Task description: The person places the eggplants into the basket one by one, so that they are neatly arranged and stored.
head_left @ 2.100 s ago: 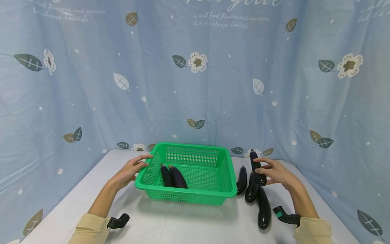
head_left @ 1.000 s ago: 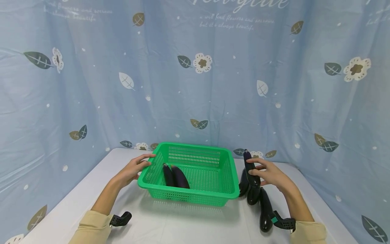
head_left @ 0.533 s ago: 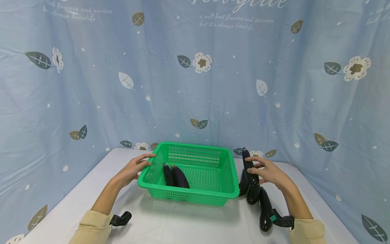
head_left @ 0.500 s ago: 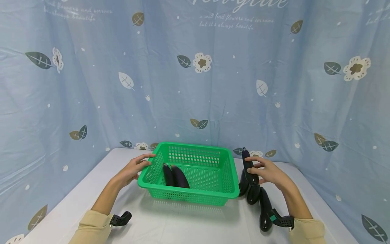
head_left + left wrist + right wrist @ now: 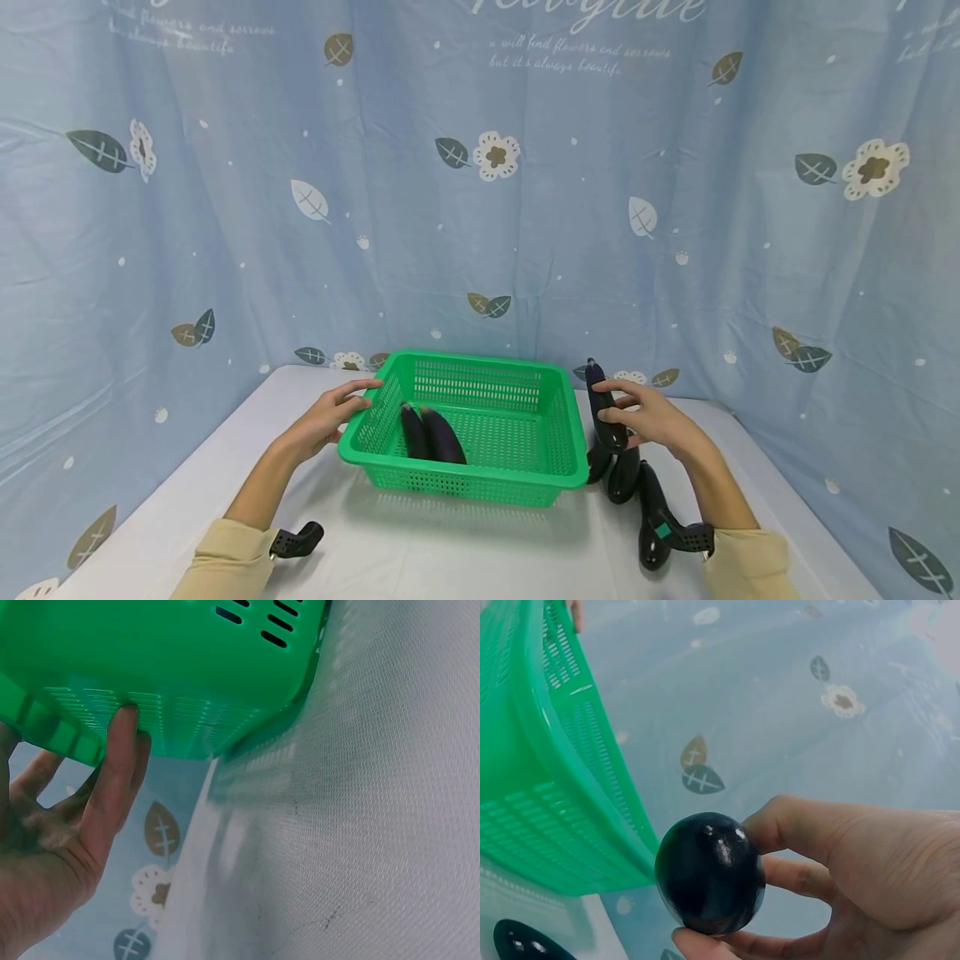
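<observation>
The right hand [image 5: 648, 415] pinches a shiny eggplant [image 5: 707, 876] just beside the green basket [image 5: 487, 474]; slick skin could make it slip. The left hand [image 5: 321, 421], fingers spread, touches the basket; a shove could slide it.

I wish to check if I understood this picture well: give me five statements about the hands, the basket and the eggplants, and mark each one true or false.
1. The right hand holds an eggplant. True.
2. The left hand holds another eggplant. False: it touches the rim of the green basket.
3. Two eggplants in the basket lie side by side. True.
4. The eggplant in the right hand lies inside the basket. False: it is outside, to the right of the basket.
5. Three more eggplants lie on the white tabletop, right of the basket. True.
</observation>
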A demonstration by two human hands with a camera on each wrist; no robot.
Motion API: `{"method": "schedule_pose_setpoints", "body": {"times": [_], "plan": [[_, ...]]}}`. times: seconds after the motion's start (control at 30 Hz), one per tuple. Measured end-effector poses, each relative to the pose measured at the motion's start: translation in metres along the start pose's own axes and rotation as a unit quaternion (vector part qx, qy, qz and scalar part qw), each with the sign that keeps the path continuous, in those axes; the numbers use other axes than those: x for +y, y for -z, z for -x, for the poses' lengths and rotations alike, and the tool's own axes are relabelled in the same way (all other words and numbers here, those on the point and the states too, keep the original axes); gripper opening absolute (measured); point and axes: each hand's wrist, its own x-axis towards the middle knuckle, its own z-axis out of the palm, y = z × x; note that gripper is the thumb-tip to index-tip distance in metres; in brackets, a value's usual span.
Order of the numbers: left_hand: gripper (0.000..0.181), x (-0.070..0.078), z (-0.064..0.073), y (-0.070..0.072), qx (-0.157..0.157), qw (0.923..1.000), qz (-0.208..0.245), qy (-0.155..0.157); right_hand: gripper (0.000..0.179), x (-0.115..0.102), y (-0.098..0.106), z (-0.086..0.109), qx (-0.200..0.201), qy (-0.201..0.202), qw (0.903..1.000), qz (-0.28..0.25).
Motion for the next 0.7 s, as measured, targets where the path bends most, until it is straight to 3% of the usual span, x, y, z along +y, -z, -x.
{"method": "schedule_pose_setpoints", "body": {"times": [0.7], "plan": [[0.052,0.000,0.000,-0.001,0.005,1.0000,0.003,0.001,0.051,-0.016,-0.012,-0.016,-0.009,0.023,0.9997,0.008]]}}
